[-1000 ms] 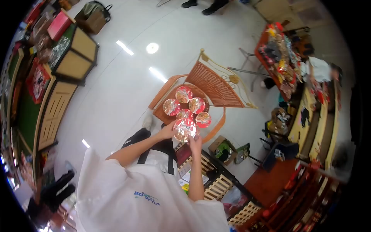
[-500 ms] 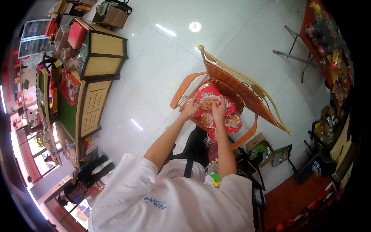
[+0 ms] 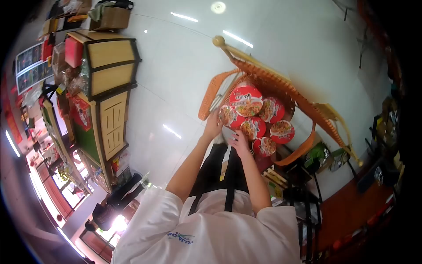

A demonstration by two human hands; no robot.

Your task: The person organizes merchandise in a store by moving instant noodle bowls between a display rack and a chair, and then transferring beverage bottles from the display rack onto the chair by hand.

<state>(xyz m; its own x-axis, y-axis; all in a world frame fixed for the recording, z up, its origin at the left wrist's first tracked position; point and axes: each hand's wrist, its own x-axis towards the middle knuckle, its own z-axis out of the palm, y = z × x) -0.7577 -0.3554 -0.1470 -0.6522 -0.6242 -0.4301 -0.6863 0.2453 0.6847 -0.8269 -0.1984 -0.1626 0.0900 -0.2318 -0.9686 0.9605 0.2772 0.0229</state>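
Six red-lidded bowls of instant noodles, grouped on the seat of a wicker chair (image 3: 212,94), with the wearer's two hands at the near left side of the group. The left grip (image 3: 213,126) lies against the near left edge of the left bowl (image 3: 227,116); its fingers are partly hidden there, so whether they are clamped on the bowl cannot be told. The right grip (image 3: 239,143) has its fingers apart, just beside the near edge of the middle bowl (image 3: 252,128) and left of the near bowl (image 3: 264,147). Farther from both hands is the far bowl (image 3: 246,99), which looks largest; to its right lie two further bowls (image 3: 272,110). Every lid is printed with a noodle dish, and the contents cannot be seen. To the right of the chair, an open cardboard box (image 3: 323,146) holds green items too indistinct to name. At far left, a brown carton (image 3: 110,19) carries a grey-green cloth; nearer, a cabinet (image 3: 112,125) stands beside clear plastic bags (image 3: 78,82) and a red box (image 3: 73,52).
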